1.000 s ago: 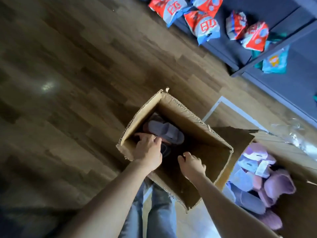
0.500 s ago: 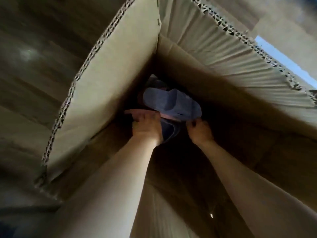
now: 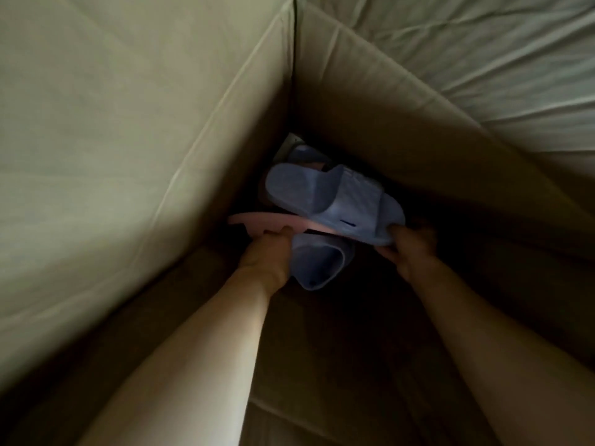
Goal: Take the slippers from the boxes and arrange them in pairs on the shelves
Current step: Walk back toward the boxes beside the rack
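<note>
I look deep into a tall cardboard box (image 3: 135, 130). At its bottom lies a blue-lilac slipper (image 3: 325, 201) on top of a flat pink slipper (image 3: 257, 222). My left hand (image 3: 269, 255) is closed on the near edge of the pink slipper, with a second blue slipper (image 3: 317, 262) just right of the wrist. My right hand (image 3: 410, 247) grips the toe end of the top blue slipper from below. Another bluish slipper (image 3: 301, 154) peeks out behind in the far corner.
Cardboard walls close in on every side; the right wall (image 3: 450, 78) is creased and leans inward. The near bottom of the box is dark. Nothing outside the box shows.
My head has dropped further into the box, so the walls fill the view. Both hands have reached the slippers and closed on them.
</note>
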